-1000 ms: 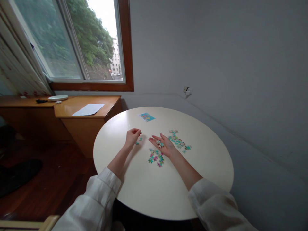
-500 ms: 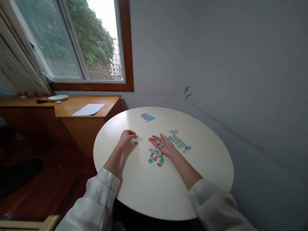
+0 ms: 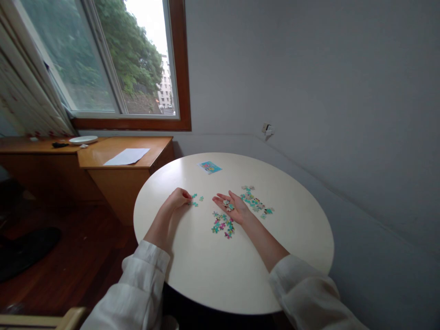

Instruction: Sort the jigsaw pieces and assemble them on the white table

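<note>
My left hand (image 3: 178,198) is closed in a pinch low over the white round table (image 3: 206,270). A small teal jigsaw piece shows at its fingertips, mostly covered by them. Just right of it lie several loose teal pieces (image 3: 201,199). My right hand (image 3: 239,207) is turned palm up with its fingers stretched out, cradling a little heap of jigsaw pieces (image 3: 228,206). Below that hand is a pile of teal, pink and yellow pieces (image 3: 220,223). Beyond its wrist, on the right, spreads another group of pieces (image 3: 253,201).
A blue picture card (image 3: 210,167) lies near the table's far edge. To the left stands a wooden desk (image 3: 161,146) with a sheet of paper (image 3: 127,156) and a white plate (image 3: 83,139). A socket with a plug (image 3: 268,130) is on the wall.
My left hand has shifted slightly left and down, to the near left side of the small teal pieces. My right hand and its heap stay in place.
</note>
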A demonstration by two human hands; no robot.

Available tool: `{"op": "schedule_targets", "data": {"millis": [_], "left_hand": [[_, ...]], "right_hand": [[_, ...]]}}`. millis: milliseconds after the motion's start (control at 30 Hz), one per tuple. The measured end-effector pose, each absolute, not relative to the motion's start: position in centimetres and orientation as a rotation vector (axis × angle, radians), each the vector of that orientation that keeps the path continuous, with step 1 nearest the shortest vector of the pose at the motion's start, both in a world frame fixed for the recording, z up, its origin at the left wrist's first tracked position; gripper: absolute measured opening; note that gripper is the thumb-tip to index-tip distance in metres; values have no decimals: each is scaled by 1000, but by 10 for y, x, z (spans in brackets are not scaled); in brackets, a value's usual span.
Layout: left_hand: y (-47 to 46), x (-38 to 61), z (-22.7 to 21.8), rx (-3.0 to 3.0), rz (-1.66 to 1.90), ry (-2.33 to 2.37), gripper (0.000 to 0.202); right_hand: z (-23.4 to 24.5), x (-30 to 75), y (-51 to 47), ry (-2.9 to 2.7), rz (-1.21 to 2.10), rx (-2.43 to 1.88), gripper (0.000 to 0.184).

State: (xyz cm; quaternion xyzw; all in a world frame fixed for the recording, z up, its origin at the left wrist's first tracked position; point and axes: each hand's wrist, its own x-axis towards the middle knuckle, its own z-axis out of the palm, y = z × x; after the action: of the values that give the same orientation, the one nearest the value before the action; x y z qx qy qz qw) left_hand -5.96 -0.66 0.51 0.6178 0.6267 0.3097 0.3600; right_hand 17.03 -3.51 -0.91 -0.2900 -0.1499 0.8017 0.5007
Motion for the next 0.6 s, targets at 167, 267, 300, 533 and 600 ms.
{"op": "schedule_targets", "data": {"millis": [167,267,300,533,600], "left_hand": [[-4,-60,3,1733,752,1809,7],[-6,-60,6,1829,672,1942,8],[-6,-60,7,1845,655,1962,9],[-7,-59,9,1736,718,1929,11],[-7,-60,11,1701,828,1964,13]], "right_hand": [[-9,170,-36,-372,1934,-709,36],[-9,170,-36,-380,1923,-725,37],[-9,170,-37,-383,1920,-732,38],[-4,170,-40,-390,1913,-757,36],[-3,169,-41,-377,1905,-755,37]]}}
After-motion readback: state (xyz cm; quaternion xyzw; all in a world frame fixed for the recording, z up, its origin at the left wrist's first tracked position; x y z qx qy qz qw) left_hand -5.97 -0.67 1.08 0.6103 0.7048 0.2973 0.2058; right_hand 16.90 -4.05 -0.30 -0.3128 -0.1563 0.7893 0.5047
